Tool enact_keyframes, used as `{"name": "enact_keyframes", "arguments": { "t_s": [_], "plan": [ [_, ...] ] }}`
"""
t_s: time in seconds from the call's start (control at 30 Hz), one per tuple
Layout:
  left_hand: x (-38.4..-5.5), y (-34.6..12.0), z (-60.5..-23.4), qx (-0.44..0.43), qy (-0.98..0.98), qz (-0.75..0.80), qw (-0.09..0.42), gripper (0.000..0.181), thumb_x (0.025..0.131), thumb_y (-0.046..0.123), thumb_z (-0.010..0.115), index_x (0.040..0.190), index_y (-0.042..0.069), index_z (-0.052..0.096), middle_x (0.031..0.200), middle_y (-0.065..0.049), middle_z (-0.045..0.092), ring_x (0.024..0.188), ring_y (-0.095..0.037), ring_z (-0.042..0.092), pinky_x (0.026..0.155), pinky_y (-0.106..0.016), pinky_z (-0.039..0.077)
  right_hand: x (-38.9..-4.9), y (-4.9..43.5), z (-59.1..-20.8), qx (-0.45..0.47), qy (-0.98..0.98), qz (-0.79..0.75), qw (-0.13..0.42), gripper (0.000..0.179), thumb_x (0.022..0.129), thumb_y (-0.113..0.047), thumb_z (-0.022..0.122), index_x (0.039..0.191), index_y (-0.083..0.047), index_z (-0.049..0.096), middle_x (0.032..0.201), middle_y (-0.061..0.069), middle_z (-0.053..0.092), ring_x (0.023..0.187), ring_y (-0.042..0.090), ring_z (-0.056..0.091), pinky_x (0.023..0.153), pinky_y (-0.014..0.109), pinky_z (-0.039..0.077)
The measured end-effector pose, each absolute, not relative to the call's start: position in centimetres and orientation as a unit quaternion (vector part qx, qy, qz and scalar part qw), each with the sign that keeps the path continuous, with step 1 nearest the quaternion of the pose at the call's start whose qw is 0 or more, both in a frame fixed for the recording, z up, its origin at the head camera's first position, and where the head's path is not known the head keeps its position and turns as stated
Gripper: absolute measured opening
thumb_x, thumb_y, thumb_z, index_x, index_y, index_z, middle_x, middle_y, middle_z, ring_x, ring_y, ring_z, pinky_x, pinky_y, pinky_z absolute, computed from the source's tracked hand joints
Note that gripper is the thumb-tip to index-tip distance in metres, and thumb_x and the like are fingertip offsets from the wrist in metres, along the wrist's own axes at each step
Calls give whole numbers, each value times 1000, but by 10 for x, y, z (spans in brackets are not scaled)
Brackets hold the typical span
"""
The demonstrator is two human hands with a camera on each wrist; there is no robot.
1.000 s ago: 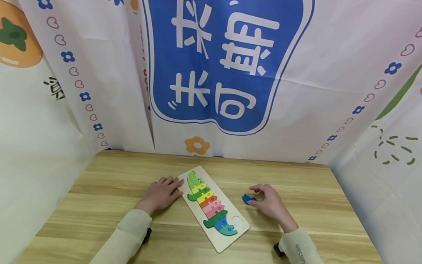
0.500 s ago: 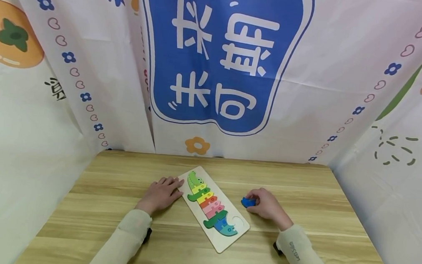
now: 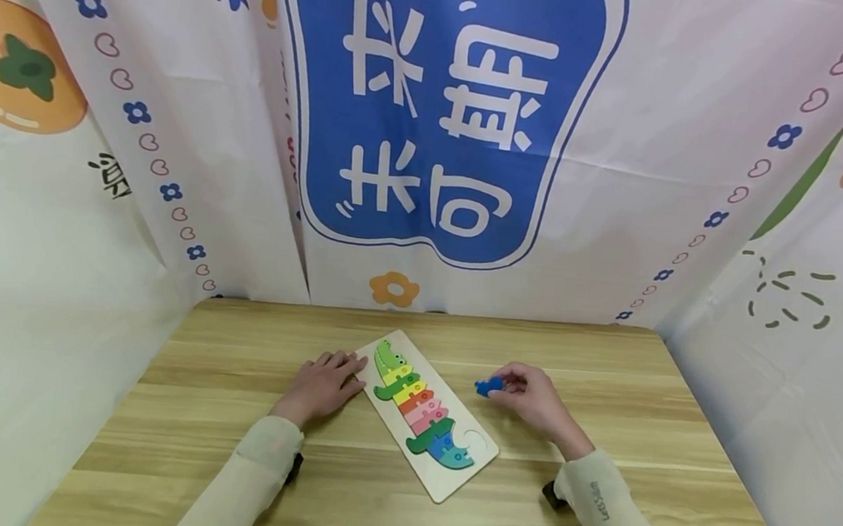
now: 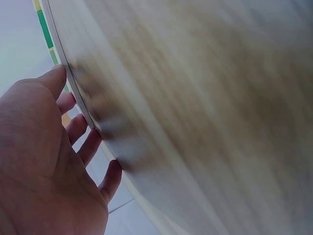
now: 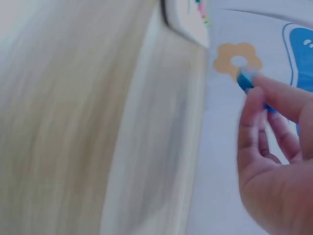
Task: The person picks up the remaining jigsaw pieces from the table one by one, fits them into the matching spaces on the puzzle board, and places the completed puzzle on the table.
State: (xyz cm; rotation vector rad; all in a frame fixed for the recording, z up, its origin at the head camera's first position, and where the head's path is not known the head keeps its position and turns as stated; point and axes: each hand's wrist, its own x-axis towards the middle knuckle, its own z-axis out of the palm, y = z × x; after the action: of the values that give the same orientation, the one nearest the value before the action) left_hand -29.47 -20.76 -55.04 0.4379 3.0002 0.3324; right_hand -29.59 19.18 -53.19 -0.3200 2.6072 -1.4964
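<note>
A crocodile puzzle board (image 3: pixel 439 486) lies slanted on the table, its colourful pieces running from green head to blue tail. Near the tail end a curved outline shows on bare wood. My left hand (image 3: pixel 320 388) rests on the table, fingertips at the board's upper left edge; in the left wrist view that hand (image 4: pixel 49 142) has its fingers spread along the edge. To the right of the board, my right hand (image 3: pixel 536 400) pinches a small blue puzzle piece (image 3: pixel 488 386) between thumb and fingers. The right wrist view shows the blue piece (image 5: pixel 244 81) partly covered by the fingers.
The wooden table (image 3: pixel 633 515) spreads out around the board. Behind it hangs a white cloth backdrop (image 3: pixel 620 230) with a blue printed panel (image 3: pixel 426 213), and printed cloth also stands at both sides.
My right hand has taken the blue piece into its fingertips, lifted it and moved it slightly left and away from me. My left hand and the board have stayed put.
</note>
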Motion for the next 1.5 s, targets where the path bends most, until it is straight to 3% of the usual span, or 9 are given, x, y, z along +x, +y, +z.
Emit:
{"name": "enact_keyframes", "arguments": {
  "t_s": [0.17, 0.37, 0.53, 0.8, 0.97, 1.13, 1.3, 1.4, 1.5],
  "plan": [
    [-295, -208, -551, 143, 983, 110, 43, 55, 109, 44, 48, 159, 21, 44, 161, -12, 44, 147, -39, 39, 110, -63, 38, -294, 188, -526, -106, 826, -550, 65, 21, 95, -11, 77, 114, -4, 73, 100, 9, 71, 83, 16, 64, 74, 29, 59],
    [-297, -209, -554, 146, 982, 113, 42, 56, 109, 46, 47, 159, 22, 44, 162, -11, 43, 148, -39, 39, 110, -64, 38, -290, 182, -519, -102, 799, -588, 74, 24, 98, -9, 71, 120, 0, 70, 106, 14, 70, 91, 23, 67, 86, 44, 61],
    [-297, -209, -555, 152, 981, 115, 35, 55, 109, 44, 48, 159, 20, 45, 160, -13, 45, 146, -40, 40, 109, -64, 39, -289, 179, -515, -102, 771, -622, 89, 28, 103, -5, 63, 130, 3, 64, 117, 19, 62, 105, 39, 71, 98, 52, 57],
    [-295, -207, -552, 151, 981, 114, 34, 55, 109, 43, 48, 158, 19, 46, 160, -13, 45, 146, -40, 41, 109, -64, 39, -288, 179, -513, -119, 755, -642, 68, 37, 102, 0, 62, 139, 0, 60, 118, 21, 56, 97, 41, 72, 86, 36, 62],
    [-295, -208, -551, 145, 981, 119, 41, 55, 109, 44, 48, 159, 21, 45, 161, -11, 44, 147, -39, 39, 110, -64, 38, -287, 179, -513, -128, 745, -652, 64, 36, 101, 0, 63, 137, 1, 62, 125, 26, 57, 92, 28, 74, 88, 40, 62],
    [-295, -208, -551, 144, 982, 113, 44, 55, 109, 45, 48, 159, 21, 45, 161, -11, 45, 147, -39, 40, 110, -64, 38, -285, 180, -515, -137, 737, -659, 67, 37, 100, 0, 65, 137, 6, 61, 135, 31, 57, 92, 24, 75, 90, 41, 61],
    [-295, -208, -552, 141, 982, 115, 47, 55, 109, 46, 47, 159, 22, 44, 162, -11, 44, 148, -39, 39, 111, -63, 38, -286, 179, -516, -132, 725, -672, 64, 32, 102, -2, 62, 130, 14, 64, 146, 30, 55, 99, 11, 73, 93, 40, 60],
    [-295, -208, -552, 141, 982, 117, 46, 55, 109, 45, 48, 159, 22, 44, 162, -11, 44, 148, -39, 39, 111, -63, 38, -286, 179, -515, -127, 725, -674, 61, 32, 103, -7, 63, 129, 12, 66, 142, 29, 59, 102, 7, 73, 95, 35, 59],
    [-295, -208, -551, 141, 982, 118, 44, 55, 109, 45, 49, 159, 22, 45, 161, -11, 44, 147, -39, 39, 110, -63, 38, -286, 179, -515, -125, 726, -673, 57, 37, 100, -7, 68, 132, 11, 64, 135, 30, 64, 102, 11, 75, 96, 36, 58]
  ]
}}
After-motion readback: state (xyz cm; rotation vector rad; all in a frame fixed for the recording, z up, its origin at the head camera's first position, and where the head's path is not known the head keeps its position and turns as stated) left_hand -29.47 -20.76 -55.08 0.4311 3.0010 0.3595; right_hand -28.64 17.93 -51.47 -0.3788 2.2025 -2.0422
